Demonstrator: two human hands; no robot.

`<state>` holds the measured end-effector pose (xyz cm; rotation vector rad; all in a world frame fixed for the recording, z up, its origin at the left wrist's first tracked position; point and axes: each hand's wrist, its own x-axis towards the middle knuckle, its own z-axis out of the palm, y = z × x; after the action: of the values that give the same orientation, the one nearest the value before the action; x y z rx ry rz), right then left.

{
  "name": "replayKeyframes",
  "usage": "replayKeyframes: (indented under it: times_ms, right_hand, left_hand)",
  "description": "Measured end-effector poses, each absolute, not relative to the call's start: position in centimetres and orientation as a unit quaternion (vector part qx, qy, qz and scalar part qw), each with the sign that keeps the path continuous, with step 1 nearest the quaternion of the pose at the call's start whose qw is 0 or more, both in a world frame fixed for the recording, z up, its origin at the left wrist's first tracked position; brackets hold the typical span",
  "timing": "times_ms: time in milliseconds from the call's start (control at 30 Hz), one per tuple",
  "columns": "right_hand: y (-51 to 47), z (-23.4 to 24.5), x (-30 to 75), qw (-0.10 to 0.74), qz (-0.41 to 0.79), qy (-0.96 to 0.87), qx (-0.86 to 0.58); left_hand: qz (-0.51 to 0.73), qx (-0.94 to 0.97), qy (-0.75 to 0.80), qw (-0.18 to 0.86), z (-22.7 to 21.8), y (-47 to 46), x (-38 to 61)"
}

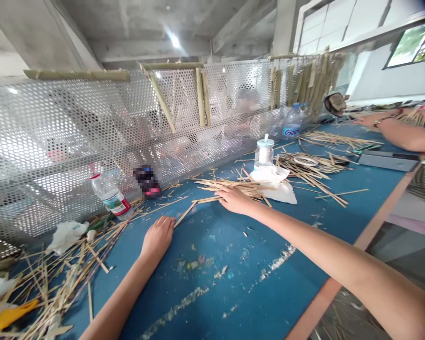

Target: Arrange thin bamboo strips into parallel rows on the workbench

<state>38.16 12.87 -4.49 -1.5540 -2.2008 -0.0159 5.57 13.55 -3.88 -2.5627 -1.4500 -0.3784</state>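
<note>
My left hand point(159, 233) rests low over the blue table, its fingers closed around one end of a thin bamboo strip point(185, 214). The strip slants up and right from the fingertips. Farther right, my right hand point(235, 200) is at the near edge of a loose pile of bamboo strips point(248, 189). Its fingers are bent down onto strips there, and one strip sticks out leftward from under them. The far ends of the two strips nearly meet between my hands; whether they touch I cannot tell. My right fingertips are partly hidden.
A perforated metal screen point(205, 141) runs along the table's back. Before it stand a tilted plastic bottle point(115, 200), a lidded jar point(264, 153) beside white tissue point(281, 192), and a water bottle point(292, 123). Strip scraps point(67, 278) cover the left. A co-worker's arm point(403, 132) is at right.
</note>
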Motion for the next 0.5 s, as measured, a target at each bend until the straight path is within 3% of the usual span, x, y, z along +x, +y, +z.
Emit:
replayKeyframes:
  times_ms: [133, 300, 500]
  right_hand:
    - [11.8, -4.6, 35.8, 0.252, -0.002, -0.834, -0.491]
    - [12.0, -4.2, 35.2, 0.372, 0.156, -0.747, -0.529]
    - [13.8, -4.5, 35.5, 0.401, 0.344, -0.681, -0.507]
  left_hand:
    - [-0.135, -0.866, -0.475, 0.074, -3.8, 13.2, 5.7]
    - [-0.134, -0.879, -0.450, 0.081, -3.8, 12.9, 5.9]
    - [-0.137, -0.888, -0.428, 0.102, -3.7, 13.0, 6.0]
